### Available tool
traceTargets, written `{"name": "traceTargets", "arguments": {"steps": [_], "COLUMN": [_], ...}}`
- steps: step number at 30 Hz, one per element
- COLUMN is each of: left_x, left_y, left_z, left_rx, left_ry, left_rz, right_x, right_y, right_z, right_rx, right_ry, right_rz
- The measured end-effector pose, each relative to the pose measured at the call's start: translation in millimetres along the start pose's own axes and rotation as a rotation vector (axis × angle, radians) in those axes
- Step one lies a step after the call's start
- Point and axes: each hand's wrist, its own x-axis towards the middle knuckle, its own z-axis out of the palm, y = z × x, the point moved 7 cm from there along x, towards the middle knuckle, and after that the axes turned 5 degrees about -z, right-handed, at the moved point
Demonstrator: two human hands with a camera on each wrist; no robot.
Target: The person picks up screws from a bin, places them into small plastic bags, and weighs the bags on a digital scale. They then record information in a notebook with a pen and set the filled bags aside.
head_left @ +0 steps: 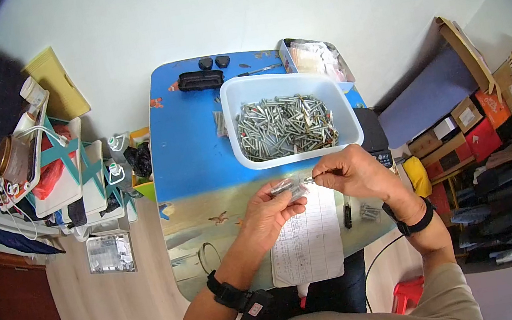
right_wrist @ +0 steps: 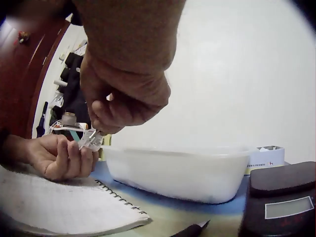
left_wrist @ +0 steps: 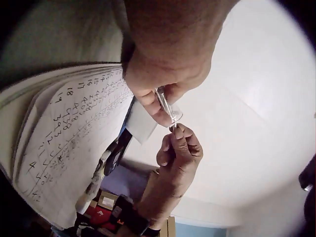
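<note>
My left hand (head_left: 267,214) grips a small clear plastic bag (head_left: 298,192) with metal screws inside, held above the notebook. At the bag's mouth, my right hand (head_left: 359,174) pinches a thin metal piece, which looks like a screw (left_wrist: 173,126), between thumb and fingertips. In the right wrist view the bag (right_wrist: 92,140) stands up from the left fingers, and the right fingertips meet its top. Just beyond the hands sits a translucent white plastic bin (head_left: 230,107) holding a heap of long screws (head_left: 284,126).
A spiral notebook (head_left: 305,245) with handwritten figures lies under the hands. To its right are a black knife-like tool (head_left: 347,212) and another bag of screws (head_left: 369,211). A black digital scale (right_wrist: 281,197) stands right of the bin. Behind are a box (head_left: 347,86) and black pouch (head_left: 201,80).
</note>
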Motion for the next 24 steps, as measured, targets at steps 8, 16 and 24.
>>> {"name": "traceTargets", "arguments": {"steps": [8, 16, 24], "left_x": [-0.7, -1.9, -0.2], "left_y": [0.1, 3.8, 2.9], "left_z": [4.4, 6.6, 9.7], "left_rx": [0.054, 0.076, 0.085], "left_ry": [-0.071, -0.078, -0.129], "left_rz": [-0.012, 0.003, -0.002], "right_x": [10.5, 11.0, 8.1], "right_y": [13.2, 17.3, 12.6], "right_z": [15.2, 16.3, 22.2], "right_rx": [0.105, 0.271, 0.202], "right_ry": [-0.039, -0.090, -0.174], "right_rz": [0.099, 0.147, 0.140]}}
